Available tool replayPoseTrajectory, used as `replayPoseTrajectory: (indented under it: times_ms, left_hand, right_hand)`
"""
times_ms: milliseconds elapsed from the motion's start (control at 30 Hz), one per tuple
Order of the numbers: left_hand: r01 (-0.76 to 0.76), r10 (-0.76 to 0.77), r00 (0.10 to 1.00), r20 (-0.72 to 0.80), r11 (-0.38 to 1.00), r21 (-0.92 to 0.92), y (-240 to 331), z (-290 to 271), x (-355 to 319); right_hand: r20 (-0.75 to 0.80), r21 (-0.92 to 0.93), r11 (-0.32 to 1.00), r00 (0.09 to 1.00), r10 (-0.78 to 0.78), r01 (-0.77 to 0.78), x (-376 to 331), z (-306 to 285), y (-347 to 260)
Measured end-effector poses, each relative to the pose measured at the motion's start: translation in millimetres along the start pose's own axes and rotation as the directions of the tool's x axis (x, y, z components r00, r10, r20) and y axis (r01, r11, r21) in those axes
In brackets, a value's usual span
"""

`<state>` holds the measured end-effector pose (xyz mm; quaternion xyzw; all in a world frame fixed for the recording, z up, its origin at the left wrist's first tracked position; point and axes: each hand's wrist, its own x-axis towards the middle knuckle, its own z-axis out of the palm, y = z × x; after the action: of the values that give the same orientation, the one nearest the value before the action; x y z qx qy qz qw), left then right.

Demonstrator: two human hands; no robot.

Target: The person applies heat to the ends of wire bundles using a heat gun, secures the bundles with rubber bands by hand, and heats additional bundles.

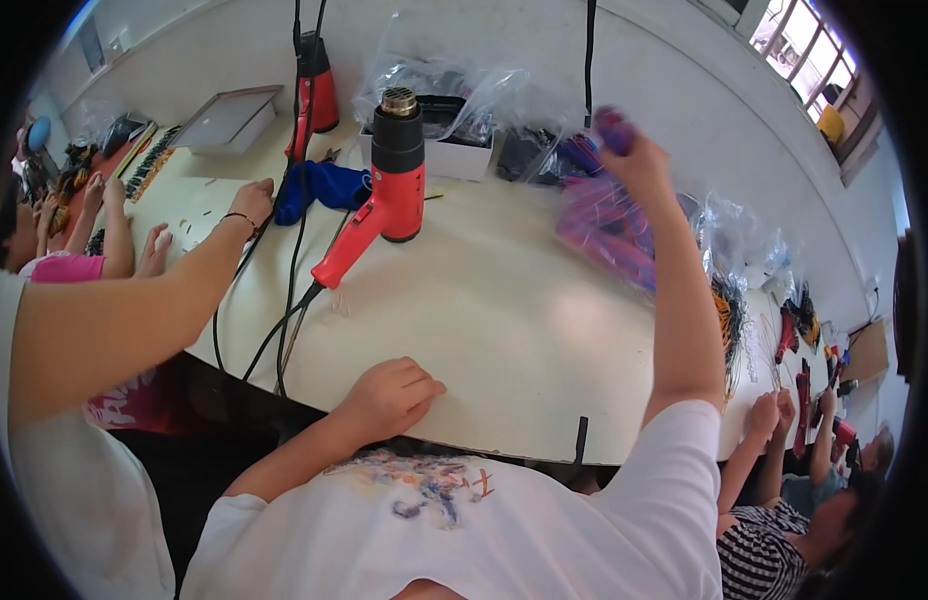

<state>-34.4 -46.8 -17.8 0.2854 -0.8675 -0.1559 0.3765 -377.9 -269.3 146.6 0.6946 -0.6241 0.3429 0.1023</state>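
Note:
My left hand (389, 396) rests on the near edge of the cream table (504, 330), fingers loosely curled, holding nothing. My right hand (632, 150) is raised high over the table's far right, shut on a blurred bundle of purple and pink wires (606, 225) that hangs down from it. A red and black heat gun (389, 185) stands upright on the table ahead of my left hand, nozzle up, its black cord trailing off the near edge.
A neighbour's arm (134, 300) reaches in from the left toward a blue cloth (319, 187). A second heat gun (314, 85), a grey tray (229, 118) and clear bags over a white box (439, 105) sit at the back. Other people's hands (774, 410) work at the right among wire bundles.

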Motion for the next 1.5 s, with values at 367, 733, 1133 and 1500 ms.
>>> replayPoseTrajectory:
  times_ms: [367, 733, 1133, 1500]
  left_hand:
    - [0.007, -0.007, 1.000, 0.018, 1.000, -0.019, -1, 2, -4]
    - [0.026, -0.026, 1.000, 0.009, 0.999, -0.043, 3, -3, -1]
    - [0.056, -0.059, 0.997, -0.053, 0.998, -0.042, 0, -9, -2]
    - [0.000, -0.024, 0.996, -0.082, 0.960, -0.280, 25, 41, 99]
  right_hand:
    - [-0.396, 0.621, 0.778, 0.894, 0.209, 0.093, 40, -2, -10]
    - [-0.402, 0.879, 0.019, 0.720, 0.566, 0.476, 17, -82, 3]
    - [-0.109, 0.925, 0.370, 0.993, 0.042, 0.086, -129, -111, -112]
    - [0.086, 0.935, 0.349, 0.995, -0.047, -0.064, -173, -84, -104]
